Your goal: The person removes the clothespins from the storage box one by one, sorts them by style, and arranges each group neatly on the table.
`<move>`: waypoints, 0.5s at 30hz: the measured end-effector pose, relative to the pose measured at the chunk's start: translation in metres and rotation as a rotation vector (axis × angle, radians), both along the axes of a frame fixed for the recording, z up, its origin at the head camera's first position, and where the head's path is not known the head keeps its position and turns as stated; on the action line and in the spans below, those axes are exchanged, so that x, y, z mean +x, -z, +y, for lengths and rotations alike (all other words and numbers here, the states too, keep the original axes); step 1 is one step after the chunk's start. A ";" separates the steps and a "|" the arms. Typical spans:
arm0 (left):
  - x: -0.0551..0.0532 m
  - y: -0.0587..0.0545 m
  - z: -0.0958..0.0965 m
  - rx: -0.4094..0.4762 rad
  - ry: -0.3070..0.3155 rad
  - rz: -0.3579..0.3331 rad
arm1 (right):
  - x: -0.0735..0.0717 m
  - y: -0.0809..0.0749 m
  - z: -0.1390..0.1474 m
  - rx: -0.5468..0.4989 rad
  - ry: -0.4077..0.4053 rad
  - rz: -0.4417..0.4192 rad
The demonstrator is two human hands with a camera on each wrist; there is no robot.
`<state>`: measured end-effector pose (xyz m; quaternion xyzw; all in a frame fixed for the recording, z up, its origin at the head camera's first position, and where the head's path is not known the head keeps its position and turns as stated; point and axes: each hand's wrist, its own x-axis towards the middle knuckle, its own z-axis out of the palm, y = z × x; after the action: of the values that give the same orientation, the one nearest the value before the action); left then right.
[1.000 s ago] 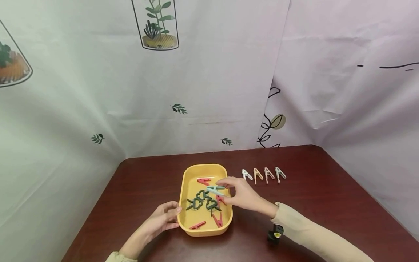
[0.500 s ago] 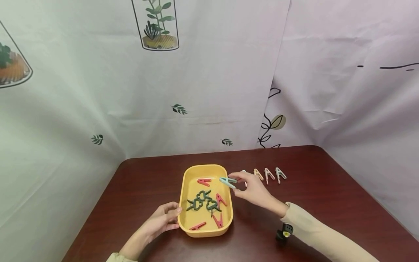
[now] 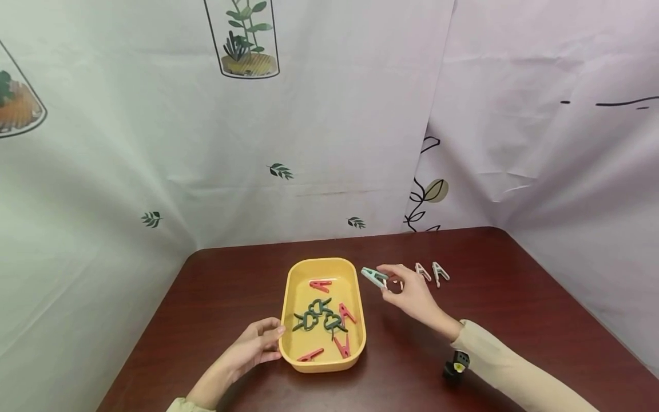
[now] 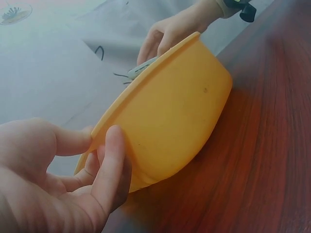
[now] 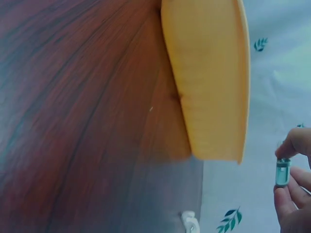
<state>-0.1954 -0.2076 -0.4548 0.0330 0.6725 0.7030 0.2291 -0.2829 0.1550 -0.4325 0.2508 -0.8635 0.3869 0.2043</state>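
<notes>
My right hand pinches a mint-green clothespin between thumb and fingertips, just beyond the right rim of the yellow tray. In the right wrist view the clothespin appears end-on between the fingers. My left hand holds the tray's left side, thumb at the rim and fingers along the outer wall. Inside the tray lie several red clothespins and several dark green clips bunched near the middle.
On the dark red table, right of the tray, lie a pale pink clothespin and a grey one. Others in that row are partly hidden behind my right hand; a white one shows in the right wrist view. Patterned sheeting stands behind the table.
My right hand has carried the mint-green clothespin from over the tray up and right, past its rim, covering part of the clothespin row. My left hand has stayed on the tray.
</notes>
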 end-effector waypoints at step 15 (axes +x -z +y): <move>0.000 0.000 0.000 0.005 0.000 -0.015 | -0.013 0.009 0.036 -0.074 0.102 -0.010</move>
<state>-0.1957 -0.2076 -0.4551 0.0282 0.6689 0.7049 0.2342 -0.2960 0.1910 -0.4412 0.1968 -0.8613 0.4089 0.2286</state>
